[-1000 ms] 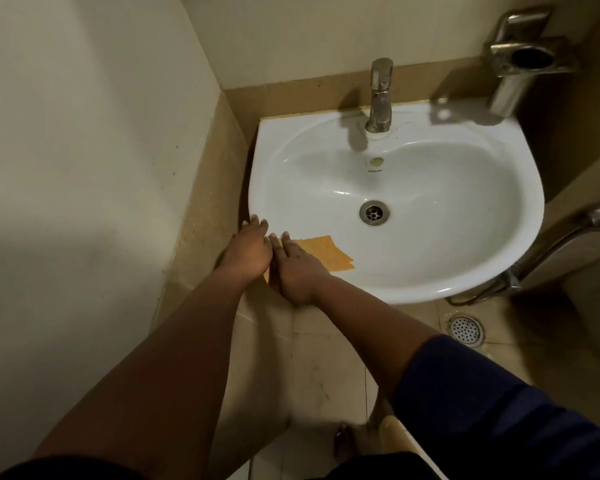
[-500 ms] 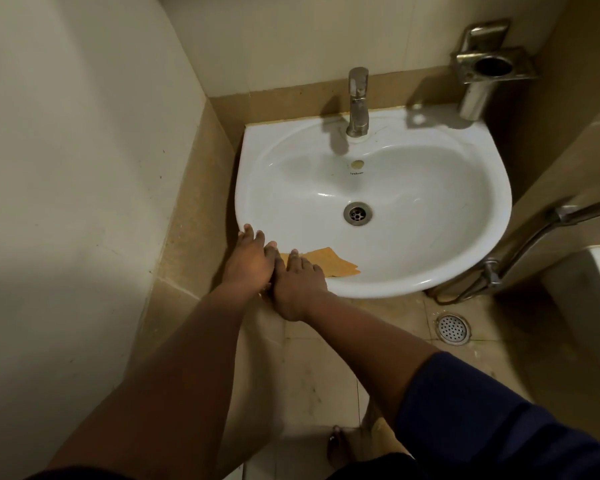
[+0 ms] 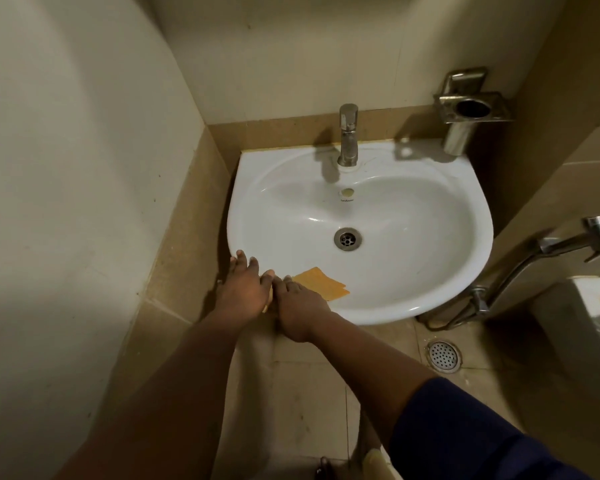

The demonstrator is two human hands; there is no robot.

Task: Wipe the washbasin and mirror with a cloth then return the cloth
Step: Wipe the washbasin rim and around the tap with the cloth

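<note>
A white washbasin hangs on the tiled wall, with a steel tap at the back and a drain in the bowl. An orange cloth lies over the basin's front-left rim, folded, its free end inside the bowl. My left hand lies flat on the rim with fingers stretched, pressing the cloth's near edge. My right hand presses on the cloth beside it, fingers straight, touching the left hand. No mirror is in view.
A steel holder is fixed to the wall at the back right. A hand spray and hose hang to the right of the basin. A floor drain sits below. The left wall stands close to the basin.
Both hands stay pressed on the cloth at the front-left rim, shifting only slightly. The camera has tilted and drawn back, so more wall above the tap shows.
</note>
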